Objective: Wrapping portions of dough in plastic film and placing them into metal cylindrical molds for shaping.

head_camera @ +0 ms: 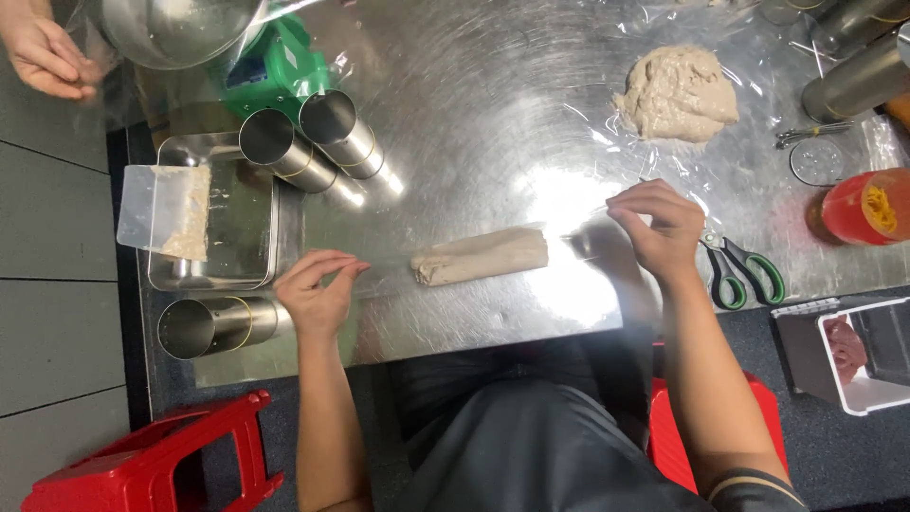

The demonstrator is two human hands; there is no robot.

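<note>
A beige log of paste wrapped in clear plastic film point(482, 256) lies across the middle of the steel table point(474, 123). My left hand point(318, 292) pinches the twisted film end at the log's left, fingers closed on it. My right hand point(656, 226) pinches the film end at the log's right, with the film stretched between hand and log. A mound of the same beige paste point(678, 93) sits on film at the far right of the table.
Two steel tubes point(318, 147) lean on a steel tray point(248, 220) holding a clear scraper point(169, 210). Another tube point(216, 325) lies by the near edge. Green-handled scissors point(744, 272), a red cup point(864, 209), red stools point(156, 460) and another person's hand point(43, 52) surround.
</note>
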